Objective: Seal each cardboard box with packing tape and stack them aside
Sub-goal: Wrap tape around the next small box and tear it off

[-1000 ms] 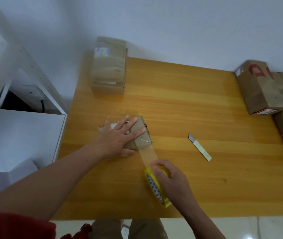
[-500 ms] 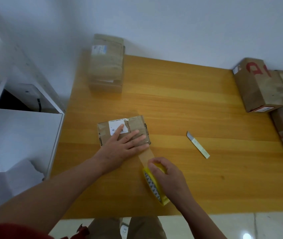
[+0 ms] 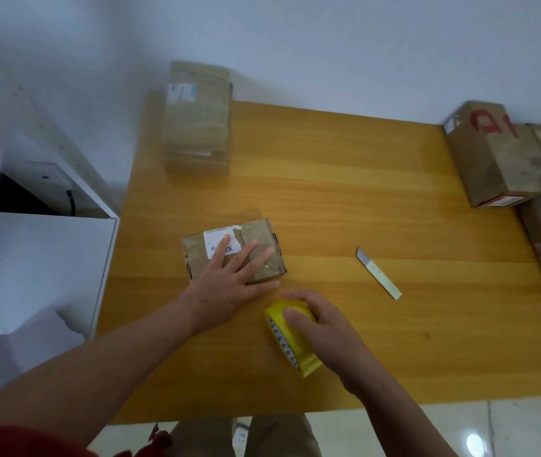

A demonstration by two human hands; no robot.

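**Small box pinned flat, roll gripped just beside it**

The left hand [image 3: 228, 285] lies flat on the small box [image 3: 257, 234], fingers straight and spread. Judged purpose: pin the box to the bench [image 3: 328, 192] and rub the glossy clear tape onto its top.

The box sits near-left of the bench centre. It is brown corrugated card, rectangular and scuffed, with a white label on top.

The right hand [image 3: 328, 328] curls round the tape roll [image 3: 295, 347], just near-right of the box. The roll is held tilted: a yellow ring with a patterned side. Whether a strip joins roll and box, I cannot tell.

The cutter blade [image 3: 378, 272], thin flat metal, lies right of the box, probably left in reach for the cut.

Far left is a stack of boxes [image 3: 196, 120], taped and likely finished. At the right edge are 2 larger boxes [image 3: 500, 159] with red print.
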